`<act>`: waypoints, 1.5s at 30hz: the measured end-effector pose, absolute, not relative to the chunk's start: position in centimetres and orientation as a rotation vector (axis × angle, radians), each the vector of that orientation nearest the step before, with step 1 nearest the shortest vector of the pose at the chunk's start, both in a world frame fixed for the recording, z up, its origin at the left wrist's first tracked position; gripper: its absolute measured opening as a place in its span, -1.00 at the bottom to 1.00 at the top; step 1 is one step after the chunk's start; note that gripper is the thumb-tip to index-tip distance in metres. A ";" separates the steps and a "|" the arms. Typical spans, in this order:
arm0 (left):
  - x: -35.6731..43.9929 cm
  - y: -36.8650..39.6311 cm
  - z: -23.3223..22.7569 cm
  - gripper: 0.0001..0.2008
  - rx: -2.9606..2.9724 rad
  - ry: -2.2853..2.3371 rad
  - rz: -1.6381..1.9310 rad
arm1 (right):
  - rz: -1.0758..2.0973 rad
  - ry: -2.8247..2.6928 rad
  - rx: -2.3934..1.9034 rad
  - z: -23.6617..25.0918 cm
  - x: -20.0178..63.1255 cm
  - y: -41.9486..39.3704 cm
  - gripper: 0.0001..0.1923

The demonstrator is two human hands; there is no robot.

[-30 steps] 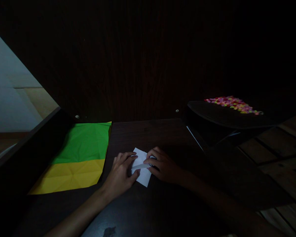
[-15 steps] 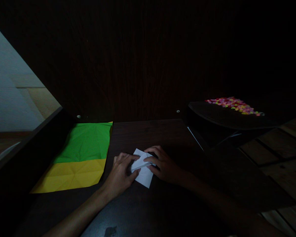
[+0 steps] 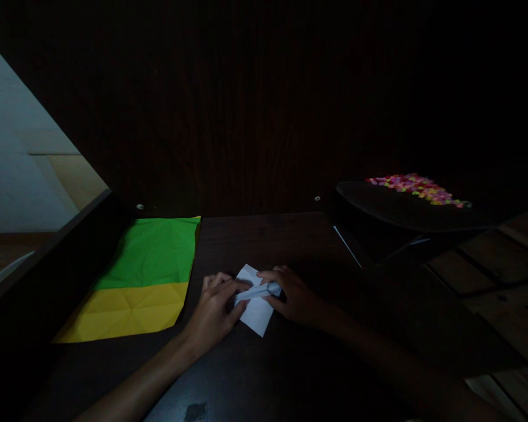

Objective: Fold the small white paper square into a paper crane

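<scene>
Small white paper [image 3: 256,310], creased into angular flaps, lies at lower centre on the dark wood-grain table [image 3: 268,234]. Left hand [image 3: 215,308] and right hand [image 3: 293,296] press fingers down on its fold; pinching is unclear in the dimness. Matte green-and-yellow sheets [image 3: 145,275] lie at left.

I see a dark wooden tabletop [image 3: 264,234], a green sheet [image 3: 154,251] lying flat at its left overlapping a yellow sheet [image 3: 127,309] nearer me, a small white paper [image 3: 256,310] at the middle, both my hands resting on it.
</scene>
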State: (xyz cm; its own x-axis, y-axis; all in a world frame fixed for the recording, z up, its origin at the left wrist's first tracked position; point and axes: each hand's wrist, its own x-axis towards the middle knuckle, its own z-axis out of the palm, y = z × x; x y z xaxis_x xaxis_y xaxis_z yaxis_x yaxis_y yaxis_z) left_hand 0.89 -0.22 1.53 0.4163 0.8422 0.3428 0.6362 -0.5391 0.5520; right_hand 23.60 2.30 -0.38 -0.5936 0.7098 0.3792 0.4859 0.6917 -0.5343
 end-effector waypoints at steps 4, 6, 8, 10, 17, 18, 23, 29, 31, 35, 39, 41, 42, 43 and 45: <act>0.9 -0.2 1.5 -0.88 2.377 1.185 0.882 | 0.519 -2.307 -0.866 -0.4 23.6 2.5 -0.62; 0.9 -0.2 1.6 -0.89 2.391 1.166 0.881 | 0.498 -2.304 -0.832 -0.4 23.5 2.6 -0.74; 0.9 -0.2 1.6 -0.86 2.403 1.155 0.880 | 0.479 -2.300 -0.797 -0.3 23.3 2.7 -0.88; 0.9 -0.3 1.6 -0.84 2.418 1.139 0.883 | 0.481 -2.279 -0.772 -0.1 23.2 2.7 -0.91; 0.8 -0.3 1.4 -0.82 2.453 1.117 0.886 | 0.433 -2.227 -0.786 -0.1 22.9 2.6 -0.85; 0.8 -0.3 1.4 -0.83 2.454 1.105 0.887 | 0.425 -2.222 -0.790 -0.1 22.9 2.6 -0.84; 0.7 -0.2 1.3 -0.86 2.453 1.091 0.872 | 0.410 -2.181 -0.787 0.0 23.0 2.4 -0.79; 0.7 -0.2 1.6 -0.79 2.468 1.099 0.866 | 0.458 -2.214 -0.772 0.5 23.0 2.3 -0.82; 0.8 -0.3 1.7 -0.76 2.476 1.093 0.868 | 0.489 -2.212 -0.758 0.5 22.9 2.4 -0.83; 1.0 -0.4 1.6 -0.81 2.495 1.057 0.868 | 0.552 -2.211 -0.736 0.4 22.7 2.3 -0.84; 1.1 -0.5 1.6 -0.82 2.505 1.008 0.877 | 0.497 -2.243 -0.754 0.5 22.7 2.0 -0.81; 1.1 -0.5 1.6 -0.82 2.502 0.975 0.891 | 0.437 -2.256 -0.746 0.5 22.7 2.0 -0.80; 1.1 -0.5 1.6 -0.83 2.503 0.963 0.891 | 0.412 -2.258 -0.725 0.5 22.7 2.0 -0.80; 1.1 -0.5 1.6 -0.83 2.506 0.955 0.892 | 0.392 -2.262 -0.695 0.4 22.8 2.0 -0.81; 1.0 -0.4 1.5 -0.82 2.508 0.943 0.887 | 0.351 -2.266 -0.627 0.2 22.8 2.1 -0.82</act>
